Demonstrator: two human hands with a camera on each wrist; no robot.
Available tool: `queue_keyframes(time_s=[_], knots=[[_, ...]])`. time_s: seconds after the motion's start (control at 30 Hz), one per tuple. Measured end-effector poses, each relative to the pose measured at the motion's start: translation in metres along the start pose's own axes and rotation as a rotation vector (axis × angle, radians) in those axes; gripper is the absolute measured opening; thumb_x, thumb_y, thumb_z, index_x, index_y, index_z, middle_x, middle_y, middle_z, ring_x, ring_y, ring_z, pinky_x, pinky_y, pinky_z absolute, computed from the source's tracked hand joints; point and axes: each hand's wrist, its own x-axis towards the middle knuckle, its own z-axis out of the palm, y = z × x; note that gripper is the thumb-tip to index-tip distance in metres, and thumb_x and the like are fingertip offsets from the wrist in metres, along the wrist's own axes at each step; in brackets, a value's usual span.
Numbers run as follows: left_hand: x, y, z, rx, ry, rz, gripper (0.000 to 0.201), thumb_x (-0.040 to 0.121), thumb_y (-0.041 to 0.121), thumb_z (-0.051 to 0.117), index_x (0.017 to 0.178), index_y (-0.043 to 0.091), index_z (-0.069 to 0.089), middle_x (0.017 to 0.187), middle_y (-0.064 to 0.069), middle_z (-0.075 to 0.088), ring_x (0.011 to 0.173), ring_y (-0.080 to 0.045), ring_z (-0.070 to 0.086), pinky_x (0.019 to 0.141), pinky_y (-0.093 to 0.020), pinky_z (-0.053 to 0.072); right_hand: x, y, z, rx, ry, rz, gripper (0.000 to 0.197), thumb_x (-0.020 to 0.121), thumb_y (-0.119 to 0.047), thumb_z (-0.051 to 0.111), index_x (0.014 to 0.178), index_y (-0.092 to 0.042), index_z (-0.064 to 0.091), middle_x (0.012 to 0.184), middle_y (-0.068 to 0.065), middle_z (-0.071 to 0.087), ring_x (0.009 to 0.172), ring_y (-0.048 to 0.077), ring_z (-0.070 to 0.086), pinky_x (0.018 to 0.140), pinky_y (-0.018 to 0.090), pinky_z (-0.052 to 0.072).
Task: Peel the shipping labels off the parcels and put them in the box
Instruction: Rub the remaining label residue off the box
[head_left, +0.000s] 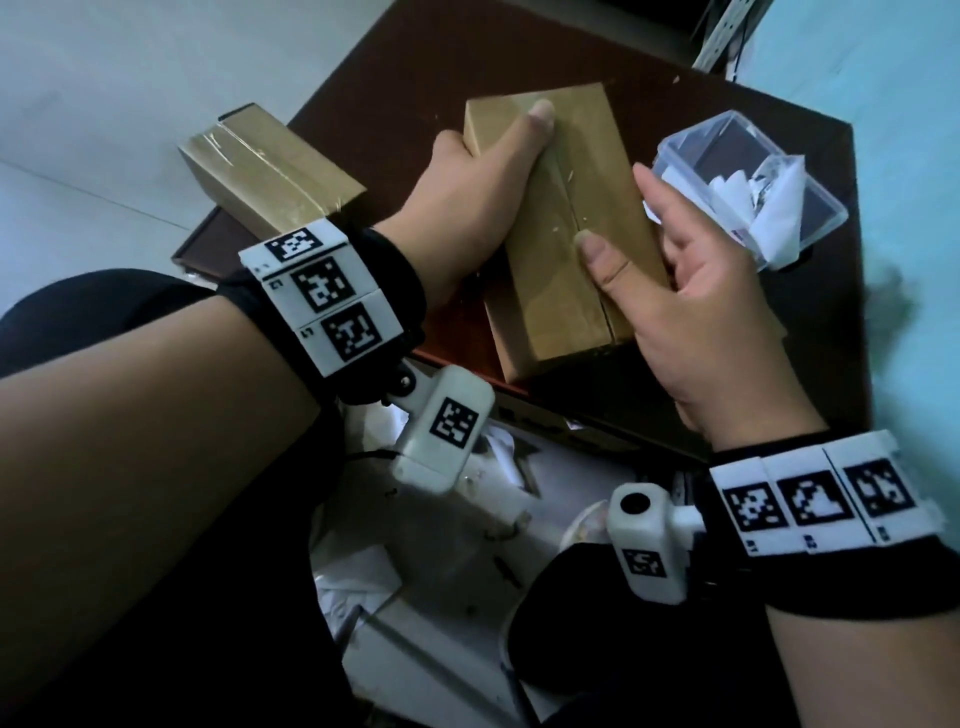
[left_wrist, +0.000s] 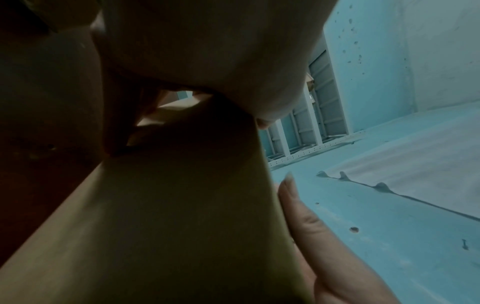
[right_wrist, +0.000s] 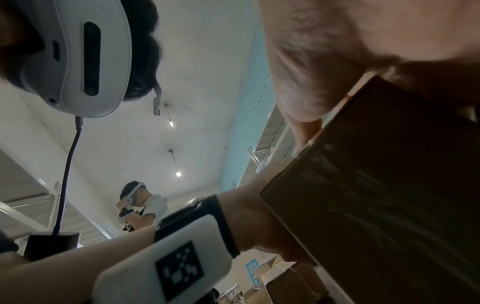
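— Our left hand grips the cardboard parcel on the worktop; its fingers are hidden behind it.
— Our right hand clasps the other side; the label box lies past those fingers.

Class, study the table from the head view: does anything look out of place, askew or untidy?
Two things. The second parcel overhangs the table's left edge rather than lying fully on it. White peeled labels spill over the clear box's near rim instead of lying inside. The held parcel itself looks intact.
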Motion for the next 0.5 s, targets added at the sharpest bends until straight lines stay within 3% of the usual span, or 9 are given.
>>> queue_keyframes(time_s=[0.17, 0.27, 0.4, 0.5], knots=[[0.0042, -0.0007, 0.0, -0.039, 0.022, -0.038, 0.096, 0.072, 0.08, 0.063, 0.145, 0.021, 0.048, 0.119, 0.001, 0.073, 0.094, -0.018, 0.078, 0.077, -0.038, 0.066, 0.0004, -0.0052, 0.0006, 0.033, -0.007, 0.016, 0.077, 0.099, -0.03, 0.079, 0.165, -0.022, 0.041, 0.141, -0.018, 0.066, 0.128, -0.005, 0.065, 0.108, 0.029, 0.056], [0.003, -0.0018, 0.0023, -0.051, 0.02, -0.018, 0.097, 0.07, 0.082, 0.062, 0.144, 0.021, 0.048, 0.119, 0.001, 0.074, 0.095, -0.017, 0.078, 0.079, -0.038, 0.065, -0.0007, -0.0038, 0.0037, 0.032, 0.07, 0.001, 0.072, 0.098, -0.032, 0.079, 0.162, -0.023, 0.047, 0.142, -0.014, 0.068, 0.128, -0.003, 0.065, 0.106, 0.032, 0.058], [0.0009, -0.005, 0.0074, -0.062, 0.023, 0.002, 0.096, 0.072, 0.081, 0.062, 0.144, 0.02, 0.049, 0.118, 0.002, 0.074, 0.095, -0.017, 0.078, 0.08, -0.038, 0.065, -0.0028, -0.0059, 0.0082, 0.031, 0.184, -0.023, 0.067, 0.098, -0.037, 0.079, 0.158, -0.021, 0.054, 0.138, -0.014, 0.07, 0.126, -0.004, 0.066, 0.102, 0.027, 0.059], [0.0006, -0.0028, 0.0065, -0.092, 0.024, 0.022, 0.084, 0.082, 0.077, 0.062, 0.144, 0.021, 0.048, 0.117, 0.002, 0.074, 0.092, -0.014, 0.079, 0.077, -0.036, 0.066, -0.0016, -0.0086, 0.0059, 0.114, 0.14, 0.004, 0.062, 0.101, -0.02, 0.071, 0.16, -0.02, 0.051, 0.13, -0.016, 0.073, 0.122, -0.002, 0.069, 0.099, 0.026, 0.06]])
